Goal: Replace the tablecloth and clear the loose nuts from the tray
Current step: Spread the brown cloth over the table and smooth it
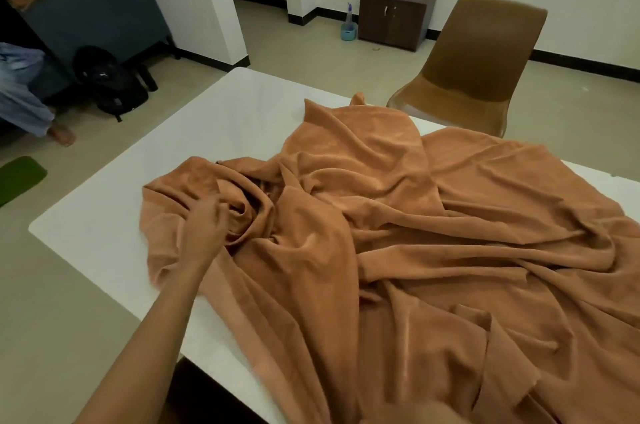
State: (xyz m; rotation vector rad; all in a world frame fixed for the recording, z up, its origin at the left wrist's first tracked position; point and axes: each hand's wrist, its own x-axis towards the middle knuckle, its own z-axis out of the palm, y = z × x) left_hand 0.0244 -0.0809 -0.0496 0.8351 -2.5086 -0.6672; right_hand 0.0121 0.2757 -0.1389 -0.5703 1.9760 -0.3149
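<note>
Left grip (204, 219) clamps a cloth (398, 250) fold. Risk: pulling this one fold may bunch the cloth right of the grip.

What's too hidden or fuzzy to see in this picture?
Head view:
- Anything under the cloth: its folds cover most of the table.
- Left hand: fingers blurred in the folds, so gripping or just touching is unclear.
- Seated person: cut off by the left edge.
- Pale smudge at the bottom edge: too blurred to name.
</note>
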